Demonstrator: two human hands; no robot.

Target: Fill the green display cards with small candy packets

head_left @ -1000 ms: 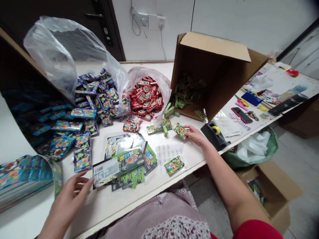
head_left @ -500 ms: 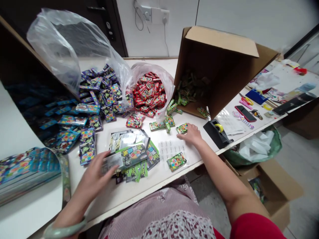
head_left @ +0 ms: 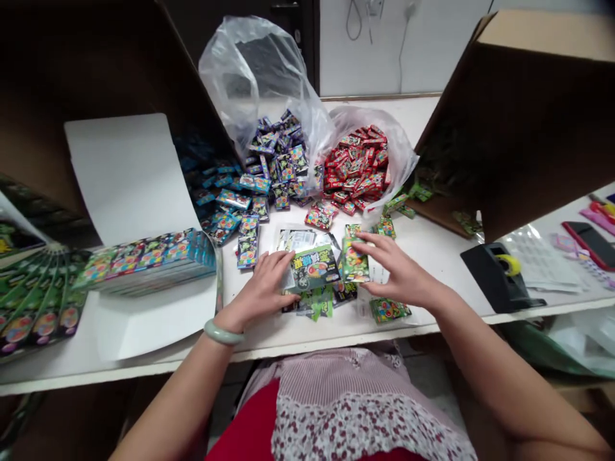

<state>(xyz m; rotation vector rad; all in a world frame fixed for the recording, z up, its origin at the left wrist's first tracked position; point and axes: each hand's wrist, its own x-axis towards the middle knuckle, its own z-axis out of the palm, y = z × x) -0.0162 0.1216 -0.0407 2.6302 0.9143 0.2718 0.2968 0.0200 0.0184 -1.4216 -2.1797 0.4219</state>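
My left hand [head_left: 264, 288], a bangle at its wrist, grips the left end of a flat printed packet [head_left: 314, 267] with a green edge and a clear part. Beneath that packet lie more flat packets [head_left: 319, 304] in green and black. Just to the right, my right hand [head_left: 396, 269] has its fingers and thumb on small green candy boxes [head_left: 355, 259], close to the packet's right end. How many boxes it holds I cannot tell. Another green box [head_left: 389, 310] lies below my right hand, near the table's front edge, by a sheet of round stickers [head_left: 378, 272].
Purple boxes [head_left: 288, 163] and red boxes [head_left: 355, 169] spill from clear bags. Blue boxes [head_left: 233, 200] lie left, green ones [head_left: 396, 203] by a tilted carton [head_left: 542, 128]. A white tray [head_left: 144, 326] holds a row of boxes; a tape dispenser [head_left: 494, 282] stands right.
My right hand has moved left, bringing green boxes to the right end of the packet in my left hand. The view has turned left, showing more of the white tray.
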